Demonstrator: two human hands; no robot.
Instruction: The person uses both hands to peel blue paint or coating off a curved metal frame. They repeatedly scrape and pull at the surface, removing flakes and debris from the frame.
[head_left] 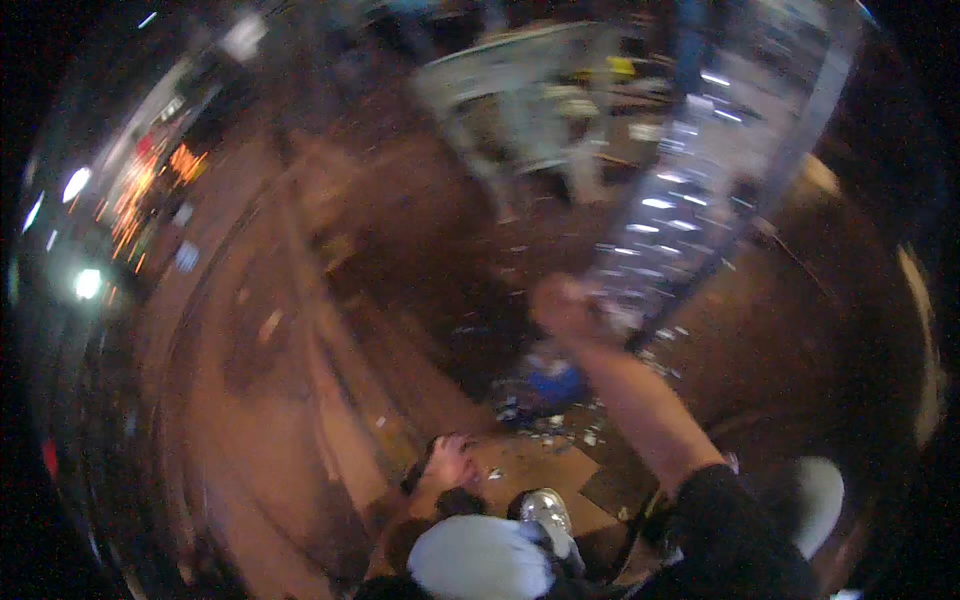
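Observation:
My right hand [566, 306] is stretched forward at the lower end of a slanted metal conveyor [690, 215], which carries many small shiny pieces. Motion smears its fingers, so I cannot make out whether it grips anything. Just below it is a blue patch [556, 386] among scattered bright scraps [555, 432]. My left hand [451, 462] hangs low, left of the scraps and close to my body. Its fingers look bent, but blur hides whether they hold something. A dark edge shows beside that hand.
A pale grey-green frame or table [520, 85] stands beyond the hands. Orange sparks [130, 205] and bright lamps [88, 284] show at the far left. Long brown ridges [330, 330] run across the left floor. A shiny shoe [547, 510] rests on a flat brown board [540, 462].

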